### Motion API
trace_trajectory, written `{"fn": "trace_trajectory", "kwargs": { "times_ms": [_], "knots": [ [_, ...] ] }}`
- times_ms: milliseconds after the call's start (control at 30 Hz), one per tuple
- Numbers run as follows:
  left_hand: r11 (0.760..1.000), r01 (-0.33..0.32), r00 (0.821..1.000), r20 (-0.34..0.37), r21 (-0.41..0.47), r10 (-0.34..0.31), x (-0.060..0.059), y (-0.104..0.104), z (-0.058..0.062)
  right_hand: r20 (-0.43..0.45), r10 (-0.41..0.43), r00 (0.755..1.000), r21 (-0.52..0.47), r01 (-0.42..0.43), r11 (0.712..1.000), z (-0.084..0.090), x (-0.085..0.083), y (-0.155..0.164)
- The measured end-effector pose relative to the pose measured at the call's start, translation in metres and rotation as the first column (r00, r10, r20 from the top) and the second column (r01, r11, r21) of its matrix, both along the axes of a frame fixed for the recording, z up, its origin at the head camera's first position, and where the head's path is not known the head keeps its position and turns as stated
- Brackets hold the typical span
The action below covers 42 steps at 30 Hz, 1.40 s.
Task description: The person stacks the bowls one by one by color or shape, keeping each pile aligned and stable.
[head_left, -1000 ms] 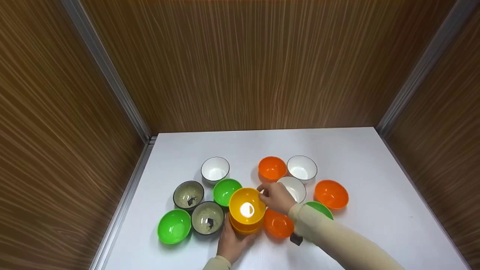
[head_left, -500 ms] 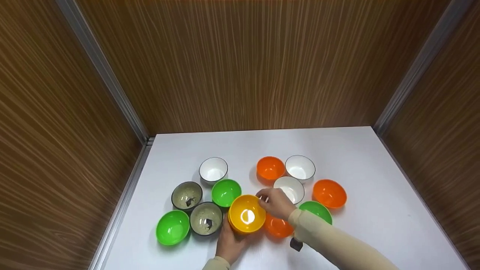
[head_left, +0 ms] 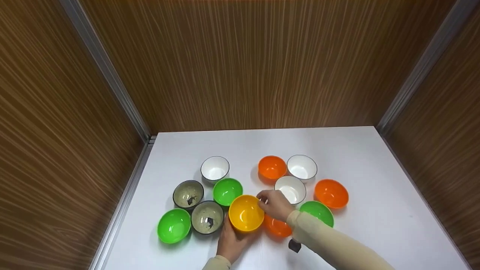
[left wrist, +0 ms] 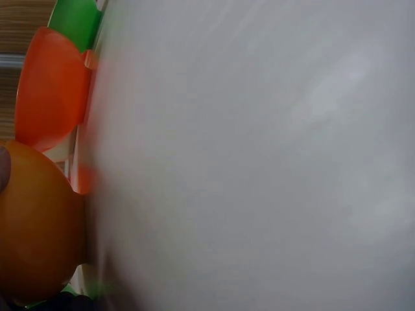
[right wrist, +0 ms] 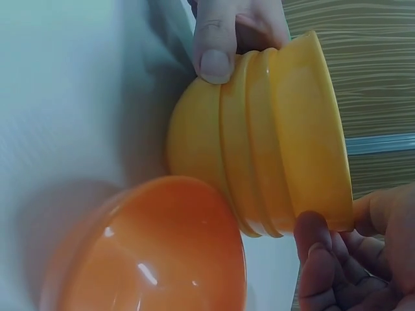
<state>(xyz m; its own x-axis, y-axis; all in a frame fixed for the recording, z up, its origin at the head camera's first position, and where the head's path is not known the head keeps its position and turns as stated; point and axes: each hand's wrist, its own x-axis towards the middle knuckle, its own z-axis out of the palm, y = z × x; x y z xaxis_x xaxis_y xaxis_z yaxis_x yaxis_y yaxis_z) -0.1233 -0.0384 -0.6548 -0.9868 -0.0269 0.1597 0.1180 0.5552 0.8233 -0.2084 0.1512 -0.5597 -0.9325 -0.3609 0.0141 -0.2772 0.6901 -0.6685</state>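
A stack of nested yellow bowls [head_left: 246, 213] stands near the front of the white table [head_left: 375, 225]. My left hand [head_left: 230, 240] grips the stack from its near side. In the right wrist view its thumb [right wrist: 214, 55] presses on the side of the yellow stack [right wrist: 272, 136], where three rims show. My right hand [head_left: 268, 200] pinches the rim of the top bowl on its right side. The right hand's fingertips [right wrist: 318, 249] lie at that rim. An orange bowl [head_left: 276, 227] sits right against the stack under my right wrist.
Left of the stack are two green bowls [head_left: 227, 191] [head_left: 174, 225], two speckled grey bowls [head_left: 188, 194] [head_left: 207, 217] and a white bowl [head_left: 215, 168]. To the right are white bowls [head_left: 302, 167] [head_left: 290, 189], orange bowls [head_left: 272, 167] [head_left: 331, 193] and a green bowl [head_left: 318, 212]. Wood walls enclose three sides.
The top yellow bowl, held raised above the stack a second ago, has come down and now sits nested in it. Both hands stay at the stack.
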Motion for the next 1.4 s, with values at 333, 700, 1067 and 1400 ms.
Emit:
{"fn": "trace_trajectory", "kwargs": {
  "times_ms": [333,700,1067,1400],
  "knots": [
    [1.000,-0.002,0.999,0.032,0.020,0.001,-0.002,0.001,-0.003,0.049,-0.018,0.999,0.009,0.018,1.000,-0.004,-0.002,-0.002],
    [1.000,0.007,1.000,0.021,0.025,-0.008,0.000,0.002,0.000,-0.001,0.000,1.000,0.022,0.000,1.000,-0.008,-0.002,-0.003],
    [0.999,0.006,0.999,0.035,0.035,-0.007,0.000,0.002,0.002,0.073,-0.022,0.997,0.029,0.020,0.999,-0.008,-0.003,-0.004],
    [0.999,0.004,0.999,0.031,0.037,-0.005,-0.001,0.001,-0.001,0.061,0.023,0.998,-0.004,-0.023,1.000,-0.011,0.000,0.002]
  ]
}}
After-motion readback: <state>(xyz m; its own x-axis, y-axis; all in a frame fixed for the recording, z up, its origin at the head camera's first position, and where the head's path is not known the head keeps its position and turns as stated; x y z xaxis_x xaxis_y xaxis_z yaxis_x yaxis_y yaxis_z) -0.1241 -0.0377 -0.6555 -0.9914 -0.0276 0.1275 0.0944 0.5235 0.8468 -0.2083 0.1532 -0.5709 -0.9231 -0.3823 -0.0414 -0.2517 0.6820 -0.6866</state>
